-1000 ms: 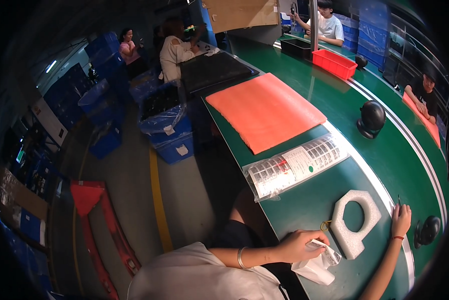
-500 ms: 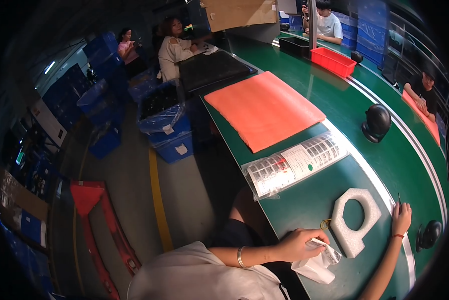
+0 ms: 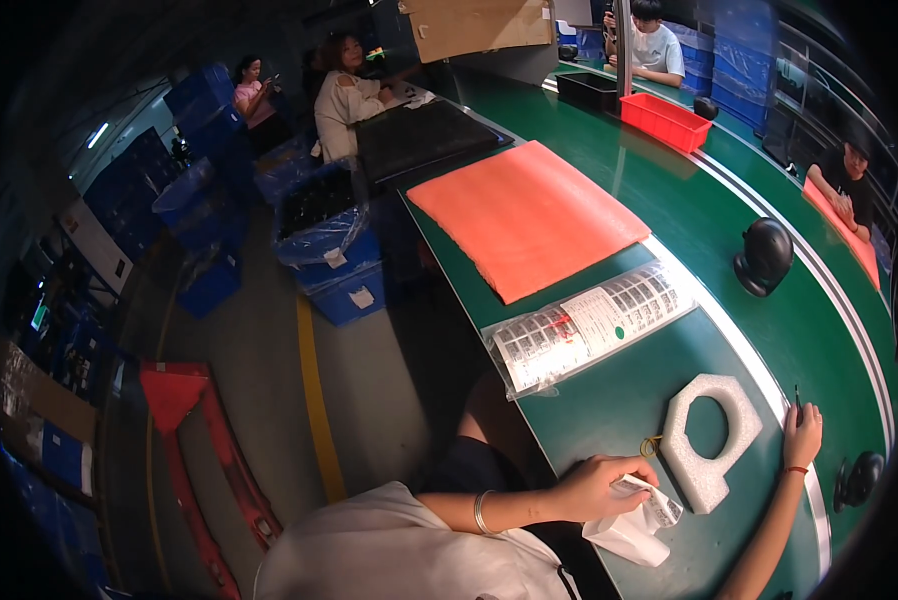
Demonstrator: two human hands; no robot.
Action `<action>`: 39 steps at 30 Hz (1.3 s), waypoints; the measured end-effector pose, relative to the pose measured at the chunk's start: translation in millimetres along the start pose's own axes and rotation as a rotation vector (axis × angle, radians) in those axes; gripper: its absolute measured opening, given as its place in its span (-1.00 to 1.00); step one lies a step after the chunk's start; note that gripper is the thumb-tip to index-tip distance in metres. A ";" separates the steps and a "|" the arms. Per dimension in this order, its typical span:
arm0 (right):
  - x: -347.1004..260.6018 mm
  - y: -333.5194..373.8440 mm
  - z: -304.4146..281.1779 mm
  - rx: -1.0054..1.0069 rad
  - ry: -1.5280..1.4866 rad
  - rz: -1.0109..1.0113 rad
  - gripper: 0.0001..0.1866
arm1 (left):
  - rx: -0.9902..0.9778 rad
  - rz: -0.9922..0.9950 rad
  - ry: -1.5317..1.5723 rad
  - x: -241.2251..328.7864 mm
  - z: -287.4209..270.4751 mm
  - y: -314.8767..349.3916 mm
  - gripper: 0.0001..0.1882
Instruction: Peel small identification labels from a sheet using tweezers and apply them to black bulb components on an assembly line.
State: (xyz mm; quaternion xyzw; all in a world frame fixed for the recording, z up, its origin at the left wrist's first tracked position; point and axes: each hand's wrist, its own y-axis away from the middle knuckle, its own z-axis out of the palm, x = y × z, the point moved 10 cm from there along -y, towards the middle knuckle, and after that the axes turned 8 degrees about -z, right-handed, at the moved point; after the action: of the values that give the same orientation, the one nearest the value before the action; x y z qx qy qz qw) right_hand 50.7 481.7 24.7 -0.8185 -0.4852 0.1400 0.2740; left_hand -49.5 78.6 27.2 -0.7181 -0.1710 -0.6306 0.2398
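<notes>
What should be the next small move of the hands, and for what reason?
I would probably bring the right hand to the white sheet: the left hand pinches this sheet with print showing, while the right hand, on the other side of the white foam block, holds a thin dark tool.

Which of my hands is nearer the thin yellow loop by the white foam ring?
Left. Your left hand, holding a crumpled white sheet, is just below the thin yellow loop; your right hand is beyond the foam ring.
</notes>
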 end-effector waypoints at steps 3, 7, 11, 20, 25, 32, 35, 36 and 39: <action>3.8 1.4 3.4 -0.002 -0.003 0.011 -0.72 | -0.001 0.002 -0.002 1.2 0.8 1.0 -0.80; -0.3 1.9 -2.2 0.067 0.013 -0.019 -0.73 | -0.005 -0.002 -0.003 -0.1 1.3 0.7 -0.80; -4.4 2.9 -8.4 0.157 0.051 -0.060 -0.73 | -0.003 0.010 -0.003 -0.7 0.4 0.3 -0.80; -1.3 -2.5 0.4 -0.053 -0.003 0.035 -0.74 | 0.000 0.004 0.000 -1.0 -0.5 0.2 -0.81; 11.5 4.1 7.2 0.048 0.041 0.002 -0.74 | 0.000 -0.031 0.010 0.4 0.6 1.2 -0.82; 33.7 16.8 6.7 -0.020 0.110 0.093 -0.70 | -0.013 -0.029 0.001 -1.9 4.6 0.4 -0.82; 6.2 5.3 -4.0 -0.040 0.057 0.119 -0.69 | 0.015 -0.077 -0.037 -8.3 -1.8 0.1 -0.81; 9.1 2.4 3.9 -0.116 0.030 0.167 -0.68 | 0.039 -0.053 -0.035 -8.4 -3.8 -0.5 -0.82; -26.4 -9.8 -20.6 0.053 0.016 0.030 -0.76 | 0.065 -0.033 -0.059 -5.1 -9.5 -0.6 -0.82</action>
State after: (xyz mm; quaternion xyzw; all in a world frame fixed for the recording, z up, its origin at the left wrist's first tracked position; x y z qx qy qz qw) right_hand 40.9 456.0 46.2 -0.8191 -0.4671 0.1504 0.2973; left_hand -58.4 74.1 23.1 -0.7251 -0.2102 -0.6072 0.2476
